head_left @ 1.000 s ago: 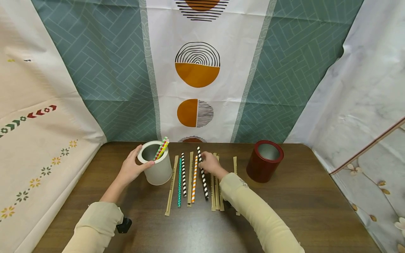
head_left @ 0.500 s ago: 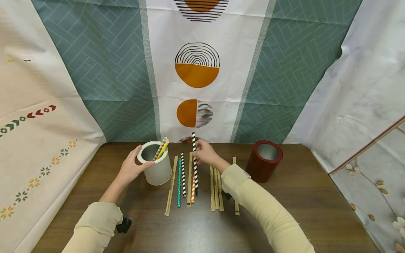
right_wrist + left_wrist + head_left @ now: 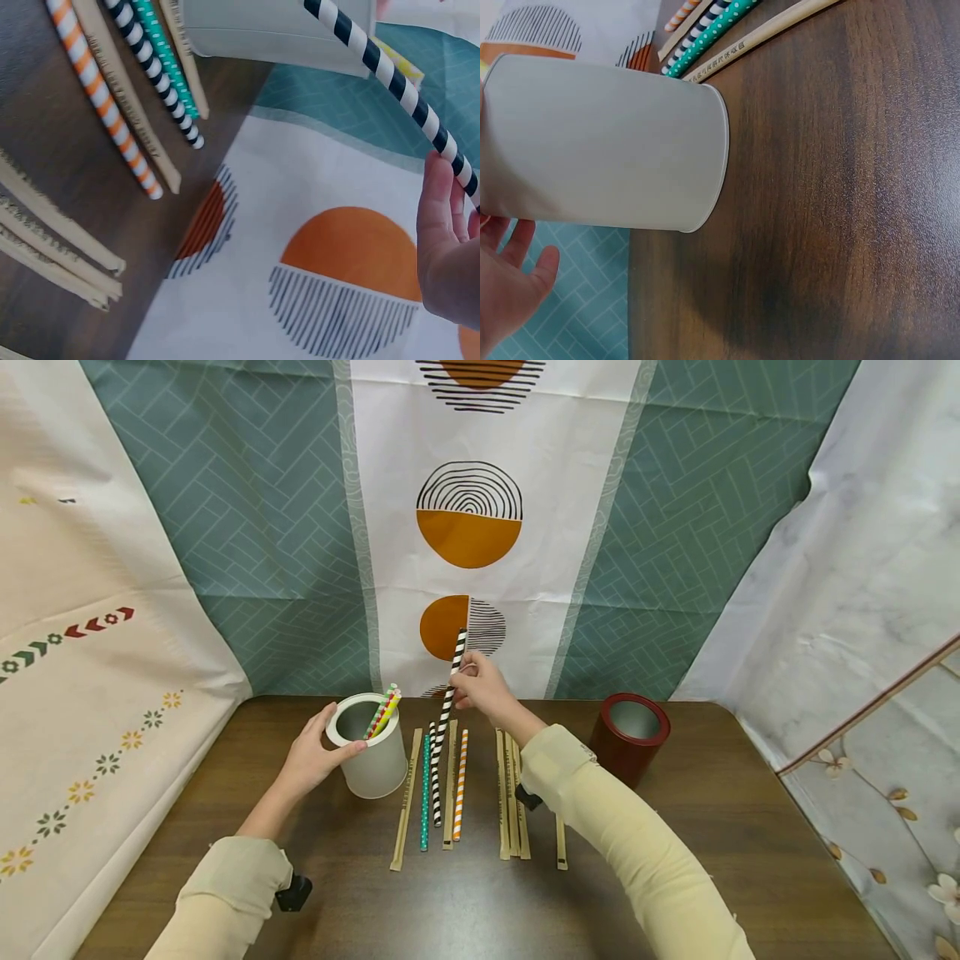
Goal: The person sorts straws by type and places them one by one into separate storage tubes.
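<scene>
My right hand [image 3: 483,689] pinches a black-and-white striped paper straw [image 3: 447,702] near its upper part, holding it tilted above the row of straws. In the right wrist view the striped straw [image 3: 401,90] slants across in front of the white can. My left hand [image 3: 311,756] grips the rim of the white can [image 3: 375,768], thumb on the near right side and fingers at the left. Inside the can lean a few colored straws [image 3: 386,710], one yellow, one green-striped; their lower ends are hidden. The left wrist view shows the can's plain side [image 3: 604,142], standing on the table.
On the wooden table [image 3: 480,902] lie an orange-striped straw [image 3: 461,785], a teal dotted straw [image 3: 425,793], another black-striped straw [image 3: 154,71] and several paper-wrapped straws [image 3: 407,802]. A dark red can [image 3: 630,739] stands at the right, partly behind my sleeve. A patterned cloth [image 3: 465,527] hangs at the back.
My right hand has lifted the black-and-white straw off the table and carried it up and to the left. The left hand has stayed at the white can.
</scene>
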Motion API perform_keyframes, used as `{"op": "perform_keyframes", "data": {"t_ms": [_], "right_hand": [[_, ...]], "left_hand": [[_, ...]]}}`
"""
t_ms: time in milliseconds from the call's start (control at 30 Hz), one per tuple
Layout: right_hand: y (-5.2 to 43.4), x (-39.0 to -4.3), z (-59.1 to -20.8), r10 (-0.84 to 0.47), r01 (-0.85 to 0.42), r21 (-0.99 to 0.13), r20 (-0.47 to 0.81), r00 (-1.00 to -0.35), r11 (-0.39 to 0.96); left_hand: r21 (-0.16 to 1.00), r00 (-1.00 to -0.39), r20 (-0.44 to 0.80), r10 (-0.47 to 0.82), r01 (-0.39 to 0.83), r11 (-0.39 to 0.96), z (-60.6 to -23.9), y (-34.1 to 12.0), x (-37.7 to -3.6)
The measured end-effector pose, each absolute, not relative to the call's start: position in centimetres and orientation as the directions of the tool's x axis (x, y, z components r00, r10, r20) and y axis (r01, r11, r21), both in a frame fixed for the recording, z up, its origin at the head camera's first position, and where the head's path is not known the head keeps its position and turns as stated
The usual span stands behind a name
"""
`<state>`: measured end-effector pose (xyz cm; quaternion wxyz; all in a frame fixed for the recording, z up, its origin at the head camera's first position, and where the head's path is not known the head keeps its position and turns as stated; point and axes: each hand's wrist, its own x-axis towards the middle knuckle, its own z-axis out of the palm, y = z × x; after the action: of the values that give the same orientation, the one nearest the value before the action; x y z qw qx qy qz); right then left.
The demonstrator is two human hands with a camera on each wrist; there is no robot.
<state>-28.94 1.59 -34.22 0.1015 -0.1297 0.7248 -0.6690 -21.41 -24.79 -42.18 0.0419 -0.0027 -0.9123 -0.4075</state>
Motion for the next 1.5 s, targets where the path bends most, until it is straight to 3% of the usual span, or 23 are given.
{"op": "perform_keyframes", "data": {"t_ms": [300, 500, 1500], "right_hand": [[0.9, -29.0, -32.1, -0.259, -0.191, -0.981, 0.180, -0.949, 0.019], [-0.2, -28.5, -31.1, -0.241, -0.217, -0.975, 0.223, -0.944, -0.051], [-4.6, -26.0, -36.8, -0.231, -0.119, -0.993, 0.113, -0.966, 0.013]], "left_hand": [[0.742, -0.996, 0.081, -0.030, 0.040, 0.669, -42.2, -24.8, -21.4], [0.741, -0.996, 0.080, -0.030, 0.040, 0.671, -42.0, -24.8, -21.3], [0.761, -0.997, 0.077, -0.029, 0.040, 0.647, -42.0, -24.7, -21.3]]}}
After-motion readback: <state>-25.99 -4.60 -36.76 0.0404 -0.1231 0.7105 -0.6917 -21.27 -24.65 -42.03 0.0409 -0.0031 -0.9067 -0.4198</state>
